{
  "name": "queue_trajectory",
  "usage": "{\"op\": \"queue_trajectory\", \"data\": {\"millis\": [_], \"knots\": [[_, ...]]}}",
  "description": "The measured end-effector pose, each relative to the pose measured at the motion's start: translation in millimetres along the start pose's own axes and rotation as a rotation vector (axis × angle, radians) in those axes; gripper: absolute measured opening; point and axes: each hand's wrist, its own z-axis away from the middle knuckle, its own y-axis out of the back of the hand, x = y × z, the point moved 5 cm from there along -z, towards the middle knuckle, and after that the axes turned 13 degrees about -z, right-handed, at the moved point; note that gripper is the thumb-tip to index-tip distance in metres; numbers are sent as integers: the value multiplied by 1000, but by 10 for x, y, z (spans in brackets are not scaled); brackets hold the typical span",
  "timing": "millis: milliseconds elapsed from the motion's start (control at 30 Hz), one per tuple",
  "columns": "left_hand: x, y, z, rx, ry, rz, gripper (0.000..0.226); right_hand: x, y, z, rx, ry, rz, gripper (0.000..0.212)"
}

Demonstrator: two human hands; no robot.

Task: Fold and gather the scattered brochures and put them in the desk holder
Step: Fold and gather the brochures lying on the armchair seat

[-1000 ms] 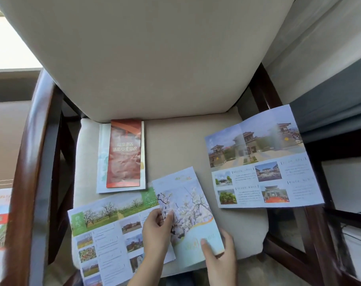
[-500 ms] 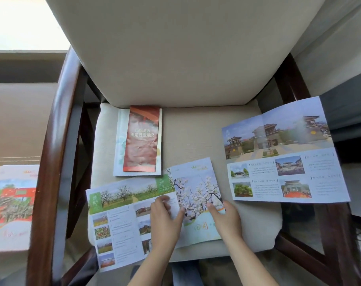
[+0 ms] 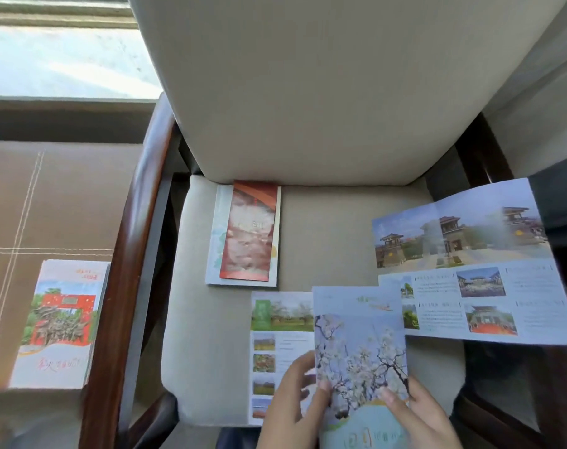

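view: head
left hand: pinches the left edge of the lifted panel of the blossom-photo paper brochure
right hand: grips the same panel's lower right edge; hands apart
brochure: front of beige seat cushion, corner overlapping open temple-photo leaflet, which overhangs the cushion's right edge
open room: bare mid-cushion between leaflet and red folded pamphlet

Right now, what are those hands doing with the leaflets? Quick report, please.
Left hand and right hand pinch blossom brochure, cover panel part folded. Building brochure open beside it, corner overlapped. Desk holder not in view.
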Motion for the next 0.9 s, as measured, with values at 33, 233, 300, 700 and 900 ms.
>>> {"op": "queue_trajectory", "data": {"millis": [33, 233, 300, 700, 900], "knots": [[-35, -14, 6, 18, 49, 25, 27, 44, -38, -10, -1, 2, 29, 30], [-377, -12, -308, 206, 205, -218, 10, 432, -231, -352, 290, 190, 558, 35], [-431, 9, -405, 259, 217, -374, 12, 443, -292, -430, 361, 276, 545, 46], [-343, 167, -494, 372, 238, -156, 20, 353, -437, -732, 427, 214, 366, 16], [-222, 295, -532, 309, 47, 31, 9, 175, -589, -557, 380, 278, 37, 17]]}}
